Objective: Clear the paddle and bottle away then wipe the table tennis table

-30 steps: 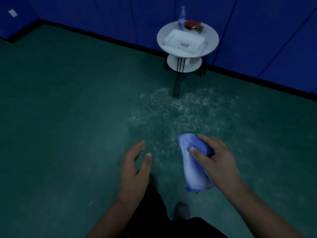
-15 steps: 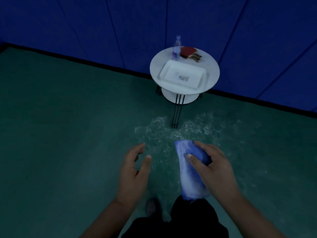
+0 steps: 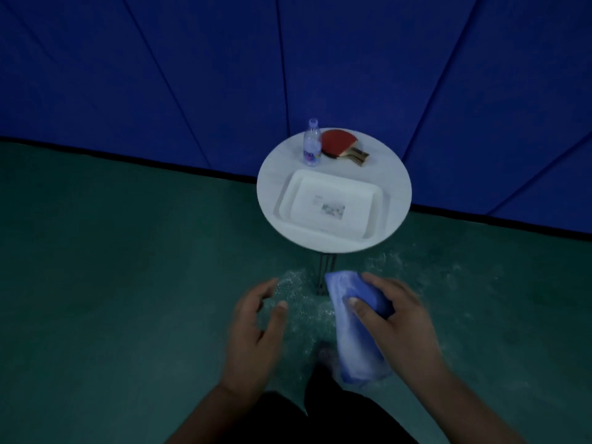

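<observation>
A clear plastic bottle (image 3: 312,144) stands at the back of a round white side table (image 3: 272,177), with a red paddle (image 3: 339,144) lying just to its right. My right hand (image 3: 397,318) grips a folded blue cloth (image 3: 352,341) low in the view, in front of the side table. My left hand (image 3: 259,328) hangs beside it with relaxed fingers, holding nothing. The table tennis table is out of view.
A white rectangular tray (image 3: 330,203) with a small label lies on the side table's near half. Blue padded wall panels (image 3: 224,65) stand behind it. The floor (image 3: 96,283) is green, with a shiny patch around the table's leg (image 3: 322,277).
The side table has come closer and lower in the view as I walk toward it. Both hands keep their pose, the right still holding the cloth.
</observation>
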{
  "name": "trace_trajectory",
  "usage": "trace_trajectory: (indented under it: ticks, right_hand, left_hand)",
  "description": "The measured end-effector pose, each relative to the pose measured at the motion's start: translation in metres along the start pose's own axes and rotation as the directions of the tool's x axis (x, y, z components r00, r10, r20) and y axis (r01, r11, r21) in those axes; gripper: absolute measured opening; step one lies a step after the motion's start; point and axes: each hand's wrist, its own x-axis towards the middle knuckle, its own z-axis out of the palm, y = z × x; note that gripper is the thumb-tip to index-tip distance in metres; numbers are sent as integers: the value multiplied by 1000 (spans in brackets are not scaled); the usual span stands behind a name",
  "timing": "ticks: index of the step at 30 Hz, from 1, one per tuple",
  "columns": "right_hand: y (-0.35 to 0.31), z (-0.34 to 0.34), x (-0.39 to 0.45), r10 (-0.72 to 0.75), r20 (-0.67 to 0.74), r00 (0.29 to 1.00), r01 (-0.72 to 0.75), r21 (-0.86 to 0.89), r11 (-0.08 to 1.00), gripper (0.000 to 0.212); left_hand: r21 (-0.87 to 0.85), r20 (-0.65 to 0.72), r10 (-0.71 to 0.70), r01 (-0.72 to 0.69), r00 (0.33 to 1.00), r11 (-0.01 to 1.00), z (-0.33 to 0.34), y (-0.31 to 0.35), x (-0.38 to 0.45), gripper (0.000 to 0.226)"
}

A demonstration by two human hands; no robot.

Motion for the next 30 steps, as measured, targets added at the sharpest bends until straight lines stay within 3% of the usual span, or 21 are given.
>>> trace_trajectory:
  ticks: [9, 20, 30]
  right_hand:
    - [-6, 11, 156, 72, 26, 997, -72, -22, 997, 41]
    - [45, 113, 340, 331, -17, 943, -331, -127, 935, 39]
    - [138, 200, 453, 493, -18, 870, -491, -122, 862, 39]
  left_hand:
    - [45, 76, -21, 18, 997, 999, 50, -11, 149, 32]
    - [65, 242, -73, 59, 967, 996, 90, -72, 338, 36]
    - [69, 347, -101, 82, 932, 994, 134, -124, 391, 39]
